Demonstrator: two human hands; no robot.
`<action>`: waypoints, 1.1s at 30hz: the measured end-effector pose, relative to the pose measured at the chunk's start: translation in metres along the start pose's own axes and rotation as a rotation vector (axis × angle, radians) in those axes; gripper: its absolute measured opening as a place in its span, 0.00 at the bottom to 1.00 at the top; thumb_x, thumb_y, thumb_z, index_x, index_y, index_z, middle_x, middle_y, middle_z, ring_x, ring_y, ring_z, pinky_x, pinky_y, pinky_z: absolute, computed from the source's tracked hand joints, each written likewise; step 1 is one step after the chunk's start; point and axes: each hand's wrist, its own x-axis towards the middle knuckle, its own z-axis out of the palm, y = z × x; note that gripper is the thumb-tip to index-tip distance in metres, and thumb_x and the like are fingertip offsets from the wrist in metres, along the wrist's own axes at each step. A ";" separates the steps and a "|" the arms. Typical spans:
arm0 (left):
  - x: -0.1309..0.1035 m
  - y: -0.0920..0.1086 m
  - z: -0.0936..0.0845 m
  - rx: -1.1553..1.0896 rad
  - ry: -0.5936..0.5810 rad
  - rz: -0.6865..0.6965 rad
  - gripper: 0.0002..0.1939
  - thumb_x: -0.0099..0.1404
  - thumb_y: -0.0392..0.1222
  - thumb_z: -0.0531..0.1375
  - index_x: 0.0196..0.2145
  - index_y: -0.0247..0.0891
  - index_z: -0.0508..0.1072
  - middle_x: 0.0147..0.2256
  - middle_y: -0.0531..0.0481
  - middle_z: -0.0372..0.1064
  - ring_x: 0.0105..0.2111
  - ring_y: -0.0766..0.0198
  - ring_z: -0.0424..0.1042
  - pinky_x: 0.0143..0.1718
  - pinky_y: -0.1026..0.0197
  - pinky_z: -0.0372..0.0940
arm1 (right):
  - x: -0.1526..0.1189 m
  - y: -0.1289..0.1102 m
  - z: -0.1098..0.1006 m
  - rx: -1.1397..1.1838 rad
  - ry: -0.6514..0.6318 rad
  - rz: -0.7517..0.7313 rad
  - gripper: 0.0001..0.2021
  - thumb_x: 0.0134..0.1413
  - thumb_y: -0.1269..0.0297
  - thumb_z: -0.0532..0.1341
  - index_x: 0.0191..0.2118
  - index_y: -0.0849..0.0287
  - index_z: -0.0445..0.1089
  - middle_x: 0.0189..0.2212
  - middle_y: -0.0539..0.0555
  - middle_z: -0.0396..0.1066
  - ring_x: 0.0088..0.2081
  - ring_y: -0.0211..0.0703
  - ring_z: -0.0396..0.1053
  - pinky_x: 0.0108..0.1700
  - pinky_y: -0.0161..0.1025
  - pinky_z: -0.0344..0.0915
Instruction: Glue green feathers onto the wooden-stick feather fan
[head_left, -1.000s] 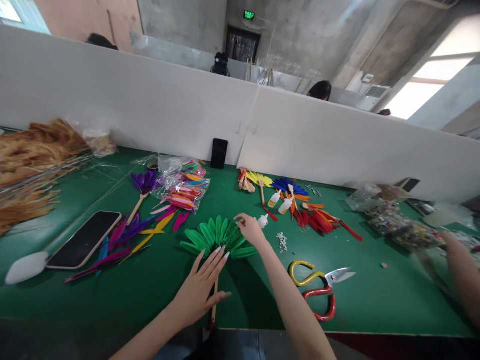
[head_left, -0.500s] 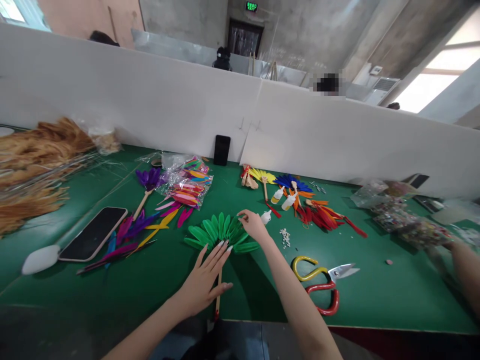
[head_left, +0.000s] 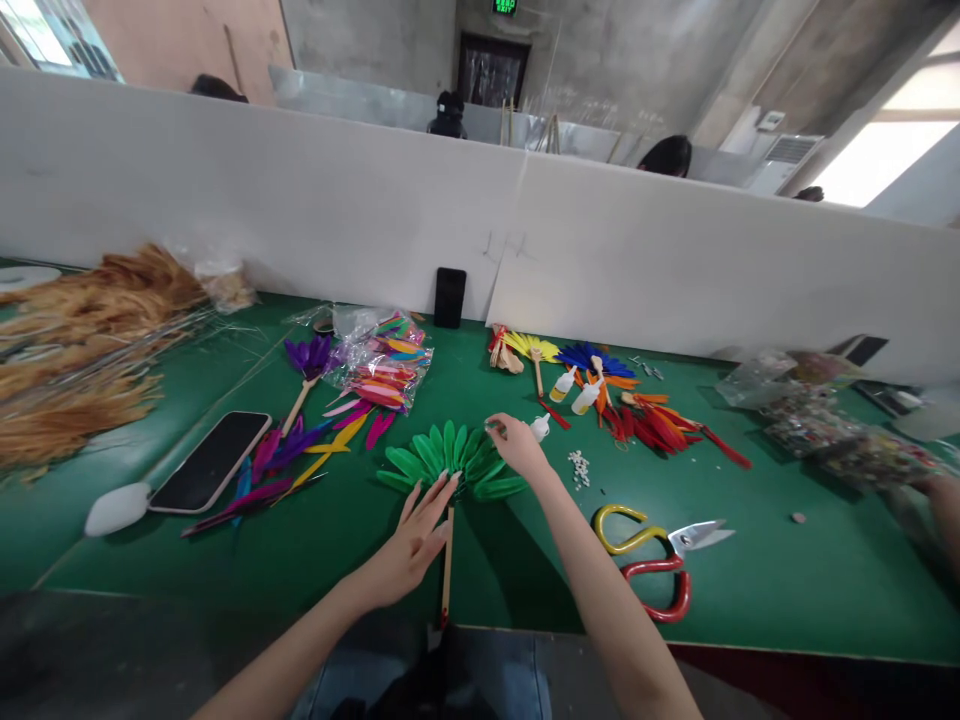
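A fan of green feathers (head_left: 420,458) with a thin wooden handle (head_left: 448,570) lies in front of me, its handle end reaching the table edge. My left hand (head_left: 412,545) rests with outstretched fingers on the base of the feathers, the thumb beside the handle. At the fan's upper right, my right hand (head_left: 517,447) pinches what looks like the tip of a green feather; the fingers partly cover it. Just behind that hand lies a white glue bottle (head_left: 541,428). Small white beads (head_left: 579,470) are heaped to its right, near the scissors (head_left: 667,560) with yellow and red handles.
Left are a phone (head_left: 214,460), loose coloured feathers (head_left: 289,455), a purple feather fan (head_left: 309,358) and bagged feathers (head_left: 386,375). Yellow (head_left: 531,347) and blue (head_left: 592,360) fans lie behind. A white partition (head_left: 337,210) borders the table. Another person's hand (head_left: 941,500) touches a bag at right.
The view has shifted slightly. My left thumb has drawn in towards the fingers, baring more of the handle. My right hand keeps its pinch at the fan's upper right.
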 end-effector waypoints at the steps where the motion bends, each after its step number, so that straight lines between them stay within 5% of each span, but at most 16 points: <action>1: 0.000 0.000 0.000 -0.013 -0.004 -0.003 0.27 0.71 0.45 0.36 0.64 0.47 0.27 0.65 0.54 0.37 0.64 0.61 0.38 0.62 0.49 0.41 | -0.004 -0.003 -0.003 -0.013 0.024 -0.017 0.11 0.57 0.68 0.53 0.43 0.61 0.68 0.35 0.57 0.72 0.32 0.43 0.72 0.35 0.39 0.67; 6: -0.001 -0.001 0.002 -0.022 0.009 -0.018 0.26 0.71 0.43 0.35 0.64 0.47 0.27 0.65 0.54 0.36 0.64 0.62 0.37 0.63 0.50 0.41 | -0.047 -0.026 -0.006 -0.037 0.092 -0.156 0.15 0.59 0.69 0.50 0.50 0.59 0.65 0.48 0.60 0.67 0.50 0.47 0.65 0.51 0.45 0.62; 10: -0.002 -0.003 0.006 0.034 0.012 -0.025 0.27 0.71 0.44 0.36 0.64 0.45 0.26 0.65 0.53 0.36 0.64 0.62 0.38 0.63 0.50 0.41 | -0.097 -0.035 0.015 -0.183 0.104 -0.337 0.19 0.61 0.69 0.48 0.56 0.57 0.61 0.58 0.58 0.59 0.59 0.47 0.55 0.60 0.53 0.50; 14: -0.003 -0.002 0.007 0.065 -0.011 -0.016 0.30 0.71 0.48 0.38 0.63 0.43 0.25 0.65 0.51 0.35 0.64 0.61 0.36 0.63 0.47 0.38 | -0.126 -0.029 0.036 -0.303 0.131 -0.348 0.23 0.62 0.68 0.47 0.62 0.57 0.51 0.63 0.57 0.49 0.64 0.47 0.44 0.61 0.54 0.48; 23: 0.000 -0.001 0.010 0.211 0.003 0.027 0.36 0.69 0.52 0.43 0.63 0.39 0.23 0.65 0.45 0.36 0.64 0.58 0.37 0.62 0.46 0.35 | -0.127 -0.023 0.041 -0.385 0.185 -0.322 0.25 0.61 0.64 0.49 0.63 0.55 0.48 0.65 0.58 0.39 0.65 0.52 0.40 0.61 0.58 0.44; 33: 0.002 -0.003 0.020 0.356 0.035 0.086 0.38 0.68 0.54 0.44 0.64 0.34 0.26 0.64 0.42 0.40 0.64 0.57 0.39 0.62 0.47 0.37 | -0.119 -0.024 0.046 -0.380 0.167 -0.314 0.24 0.62 0.60 0.49 0.62 0.55 0.51 0.65 0.59 0.39 0.65 0.52 0.39 0.61 0.59 0.38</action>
